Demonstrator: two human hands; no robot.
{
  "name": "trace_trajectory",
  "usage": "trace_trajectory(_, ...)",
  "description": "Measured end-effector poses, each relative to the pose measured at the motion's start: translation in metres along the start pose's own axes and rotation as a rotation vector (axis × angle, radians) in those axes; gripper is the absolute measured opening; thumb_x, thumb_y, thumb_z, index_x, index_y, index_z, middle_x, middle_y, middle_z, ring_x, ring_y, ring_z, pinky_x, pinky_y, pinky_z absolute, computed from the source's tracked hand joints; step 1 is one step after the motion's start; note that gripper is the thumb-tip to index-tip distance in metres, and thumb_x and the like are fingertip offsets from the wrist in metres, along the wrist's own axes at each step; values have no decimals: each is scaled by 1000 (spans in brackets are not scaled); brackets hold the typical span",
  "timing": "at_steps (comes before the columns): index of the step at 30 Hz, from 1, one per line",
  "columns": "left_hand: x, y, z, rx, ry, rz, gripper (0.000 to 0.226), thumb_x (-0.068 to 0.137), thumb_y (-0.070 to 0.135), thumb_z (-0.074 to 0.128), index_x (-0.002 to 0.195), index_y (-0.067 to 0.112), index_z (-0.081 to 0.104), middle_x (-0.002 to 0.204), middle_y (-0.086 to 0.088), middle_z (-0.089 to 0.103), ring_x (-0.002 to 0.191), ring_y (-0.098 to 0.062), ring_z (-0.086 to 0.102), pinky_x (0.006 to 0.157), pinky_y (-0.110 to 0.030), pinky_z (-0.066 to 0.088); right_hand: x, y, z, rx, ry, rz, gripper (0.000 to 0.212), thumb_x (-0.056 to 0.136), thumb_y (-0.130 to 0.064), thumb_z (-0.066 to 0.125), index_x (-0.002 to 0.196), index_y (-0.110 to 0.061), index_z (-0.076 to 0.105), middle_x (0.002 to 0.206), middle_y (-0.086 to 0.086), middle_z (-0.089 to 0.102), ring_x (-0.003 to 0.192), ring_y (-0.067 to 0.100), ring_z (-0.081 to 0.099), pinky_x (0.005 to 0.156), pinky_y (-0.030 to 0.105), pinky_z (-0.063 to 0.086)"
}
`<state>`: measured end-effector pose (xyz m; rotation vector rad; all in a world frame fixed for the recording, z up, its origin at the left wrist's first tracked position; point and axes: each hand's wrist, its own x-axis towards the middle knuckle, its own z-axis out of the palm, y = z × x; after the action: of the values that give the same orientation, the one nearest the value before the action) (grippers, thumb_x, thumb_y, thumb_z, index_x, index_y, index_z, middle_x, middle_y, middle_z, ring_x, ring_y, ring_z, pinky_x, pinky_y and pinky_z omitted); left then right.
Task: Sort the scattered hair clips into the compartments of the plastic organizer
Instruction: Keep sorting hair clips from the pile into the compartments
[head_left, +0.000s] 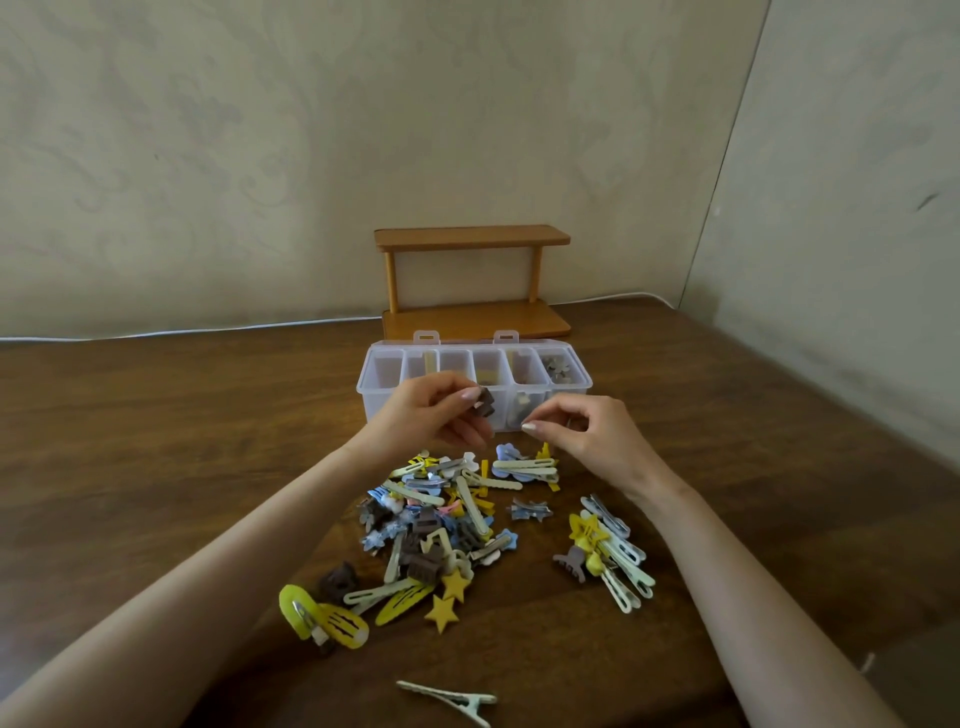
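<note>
A clear plastic organizer (382, 382) with several compartments stands open on the brown table; a few compartments hold clips, the far right one grey flower clips. My left hand (431, 415) pinches a small brown claw clip (485, 402) just in front of the organizer's middle. My right hand (587, 434) hovers beside it with thumb and forefinger pinched together; I cannot make out anything between them. A pile of scattered hair clips (441, 519), yellow, blue, brown and cream, lies below both hands.
A smaller heap of white and yellow clips (608, 551) lies to the right. One pale clip (452, 699) lies near the front edge. A small wooden shelf (472, 280) stands behind the organizer against the wall. A white cable runs along the table's back.
</note>
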<state>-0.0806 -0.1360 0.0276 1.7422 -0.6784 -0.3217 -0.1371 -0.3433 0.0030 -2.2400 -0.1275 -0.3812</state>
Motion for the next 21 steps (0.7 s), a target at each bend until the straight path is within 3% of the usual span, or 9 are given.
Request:
trace_trajectory(7,1,-2,1,21,16,-5,17,94,15,47,108,8,55,95,-7,72,75,-17,70,64,-23,57,0,0,-1,29,51,-14,10,86,-25,66,86,-17,73,80,-8,68,75,10,61,71,28,49)
trace_trajectory(13,18,5,-8,491,265,231,11,86,19,61,96,18,57,95,9,60,81,-4,58,68,-15,47,2,5,-2,0,121,-20,11,89,-21,63,85,-15,71,68,-7,64,63,7,59,64,24,48)
trace_trajectory(16,47,2,-11,696,328,267,13,84,23,64,95,19,59,101,3,58,86,-9,53,66,-14,39,2,4,-2,-9,131,-16,11,89,-20,62,85,-15,71,67,-5,63,61,7,59,62,23,47)
trace_trajectory(21,75,-8,-10,677,279,193,23,86,28,62,104,15,58,110,-4,60,92,-13,54,75,-23,45,2,5,-4,-8,144,-21,13,89,-21,61,81,-16,70,65,-6,62,62,7,58,64,27,49)
